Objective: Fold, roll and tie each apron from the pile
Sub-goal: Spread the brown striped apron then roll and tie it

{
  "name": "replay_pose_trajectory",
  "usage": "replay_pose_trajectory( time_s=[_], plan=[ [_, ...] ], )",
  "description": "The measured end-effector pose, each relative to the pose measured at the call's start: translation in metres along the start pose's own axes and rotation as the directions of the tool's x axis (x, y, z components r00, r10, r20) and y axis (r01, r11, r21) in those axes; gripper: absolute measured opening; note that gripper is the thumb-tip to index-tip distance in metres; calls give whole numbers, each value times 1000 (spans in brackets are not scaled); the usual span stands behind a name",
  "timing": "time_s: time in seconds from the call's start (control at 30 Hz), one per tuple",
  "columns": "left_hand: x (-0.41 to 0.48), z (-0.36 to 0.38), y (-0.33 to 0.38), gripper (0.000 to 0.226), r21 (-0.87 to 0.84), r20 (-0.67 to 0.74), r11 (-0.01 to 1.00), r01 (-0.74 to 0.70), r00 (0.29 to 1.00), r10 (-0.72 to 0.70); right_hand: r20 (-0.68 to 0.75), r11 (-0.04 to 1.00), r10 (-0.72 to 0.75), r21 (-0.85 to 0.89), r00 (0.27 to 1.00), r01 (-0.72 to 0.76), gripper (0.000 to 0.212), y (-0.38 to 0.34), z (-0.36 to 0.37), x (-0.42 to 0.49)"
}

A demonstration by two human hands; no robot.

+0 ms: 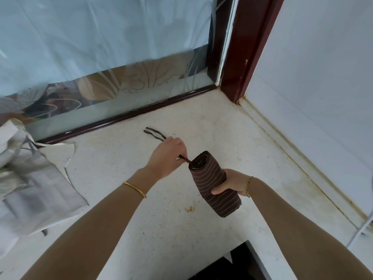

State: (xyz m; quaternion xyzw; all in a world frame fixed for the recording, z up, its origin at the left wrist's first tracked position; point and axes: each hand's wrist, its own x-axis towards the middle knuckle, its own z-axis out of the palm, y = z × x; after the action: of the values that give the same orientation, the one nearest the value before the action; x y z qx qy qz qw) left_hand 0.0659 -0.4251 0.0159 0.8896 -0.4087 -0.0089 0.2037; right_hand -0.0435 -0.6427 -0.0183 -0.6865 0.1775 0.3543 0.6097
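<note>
Head view | my right hand point(230, 183) grips rolled brown striped apron point(215, 184) | left hand point(168, 156) pinches its strings point(154, 133) | step: tying | next: wind strings round roll

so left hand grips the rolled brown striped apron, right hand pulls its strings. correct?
Swapped. In the head view the right hand grips the rolled brown striped apron, and the left hand pinches its strings at the roll's end.
</note>
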Motion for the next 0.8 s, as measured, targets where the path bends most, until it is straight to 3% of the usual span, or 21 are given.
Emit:
replay_pose_trajectory(
  time_s=[0.13,0.2,0.33,0.5,0.53,0.63,0.67,0.73,0.8],
  plan=[
    [-4,-5,4,13,107,-43,993,-46,998,51,-34,995,-19,99,999,23,37,-2,2,0],
    [-8,-5,7,12,-10,46,998,61,997,-61,-26,983,-40,181,999,44,37,-2,2,1],
    [-16,1,14,16,-192,191,912,363,925,-328,-11,940,-115,321,993,112,40,-5,9,2],
    [-24,13,26,32,-352,255,801,484,873,-416,1,910,-169,386,986,155,43,-12,26,8],
    [-24,13,32,35,-422,302,739,525,850,-431,-20,910,-167,382,986,162,41,-13,28,10],
    [-23,8,42,53,-658,515,351,666,739,-435,-114,939,-147,297,983,175,37,-17,34,13],
    [-23,8,42,52,-680,538,303,667,736,-411,-137,946,-153,265,979,185,37,-18,35,15],
    [-24,12,40,41,-677,508,375,633,771,-384,-167,954,-181,211,969,214,35,-22,39,17],
    [-24,15,36,46,-667,454,433,607,791,-409,-191,957,-214,154,958,245,33,-24,44,18]
  ],
)
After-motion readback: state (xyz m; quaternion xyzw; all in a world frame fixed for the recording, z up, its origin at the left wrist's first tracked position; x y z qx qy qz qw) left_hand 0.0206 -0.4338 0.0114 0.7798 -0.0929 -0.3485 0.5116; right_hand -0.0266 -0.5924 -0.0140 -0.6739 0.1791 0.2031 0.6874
